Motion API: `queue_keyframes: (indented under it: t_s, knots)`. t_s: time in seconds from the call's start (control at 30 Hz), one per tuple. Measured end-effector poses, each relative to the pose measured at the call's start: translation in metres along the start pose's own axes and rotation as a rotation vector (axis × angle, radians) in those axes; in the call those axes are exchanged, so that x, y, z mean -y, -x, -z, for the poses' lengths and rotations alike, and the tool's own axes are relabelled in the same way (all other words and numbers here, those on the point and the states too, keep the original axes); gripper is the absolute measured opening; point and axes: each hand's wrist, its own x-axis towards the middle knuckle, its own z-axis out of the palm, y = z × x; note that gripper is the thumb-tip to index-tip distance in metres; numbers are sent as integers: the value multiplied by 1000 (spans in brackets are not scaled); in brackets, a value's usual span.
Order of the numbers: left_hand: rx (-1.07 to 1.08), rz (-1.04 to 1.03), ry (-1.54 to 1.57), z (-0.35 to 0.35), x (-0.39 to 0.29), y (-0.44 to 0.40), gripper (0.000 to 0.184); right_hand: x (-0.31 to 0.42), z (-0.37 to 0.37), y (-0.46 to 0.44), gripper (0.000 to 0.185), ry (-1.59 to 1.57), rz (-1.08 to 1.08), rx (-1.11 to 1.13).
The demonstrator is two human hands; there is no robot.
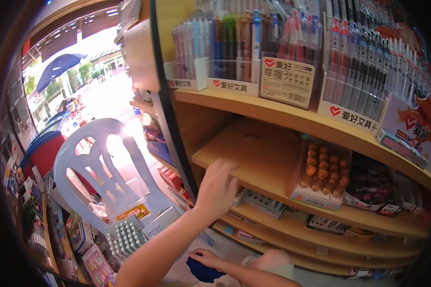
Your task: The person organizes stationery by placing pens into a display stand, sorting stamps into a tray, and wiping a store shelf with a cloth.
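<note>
My left hand [217, 188] is raised at the front edge of a wooden shelf [254, 148], its fingers loosely bent and apart with nothing visible in them. Lower down, my right hand [205, 258] is closed on a dark blue cloth [202, 271] near my knee. To the right of my left hand, a box of orange-topped pens [323, 174] stands on that same shelf. Above are clear bins of pens [230, 52] and a white-labelled box [287, 79].
A grey-blue plastic chair [93, 158] stands at left, with a tray of white-capped items [127, 239] at its seat. Lower shelves [292, 229] hold more boxes. Crowded goods [98, 263] lie at lower left, and a blue umbrella [60, 69] shows outside.
</note>
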Motion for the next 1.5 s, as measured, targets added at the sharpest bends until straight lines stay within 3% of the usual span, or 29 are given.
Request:
queue_keyframes:
  t_s: [0.1, 0.27, 0.33, 0.47, 0.6, 0.67, 0.8, 0.9, 1.03, 1.13, 1.23, 1.5]
  knots:
    - [187, -36, -95, -72, 21, -57, 35, -9, 12, 0, 39, -43, 68, 0]
    - [314, -354, -341, -179, 47, -114, 30, -3, 36, 2, 40, -100, 119, -68]
    - [384, -343, -423, -201, 50, -127, 29, 3, 40, 6, 37, -144, 152, -164]
    - [432, -260, -426, -219, 58, -140, 28, -3, 53, -2, 35, -196, 138, -127]
    - [350, -88, -180, -204, 64, -142, 27, 7, 58, 2, 34, -239, 135, -136]
    - [285, 74, 82, -187, 66, -141, 26, 1, 55, -4, 34, -235, 214, -146]
    - [195, 436, 731, -140, 60, -132, 25, 18, 56, 5, 34, -199, 112, -63]
    - [170, 582, 968, -110, 50, -118, 24, 9, 44, -3, 38, -172, 135, -69]
    - [251, 641, 913, -68, 37, -80, 23, 1, 28, -11, 40, -149, 162, -51]
    - [177, 846, 945, -45, 34, -58, 20, -2, 16, -13, 42, -145, 162, -40]
    - [167, 914, 993, -27, 31, -46, 20, -1, 8, -9, 43, -73, 134, -25]
    - [160, 946, 1015, -8, 35, -30, 19, -4, 10, -11, 43, -38, 117, -17]
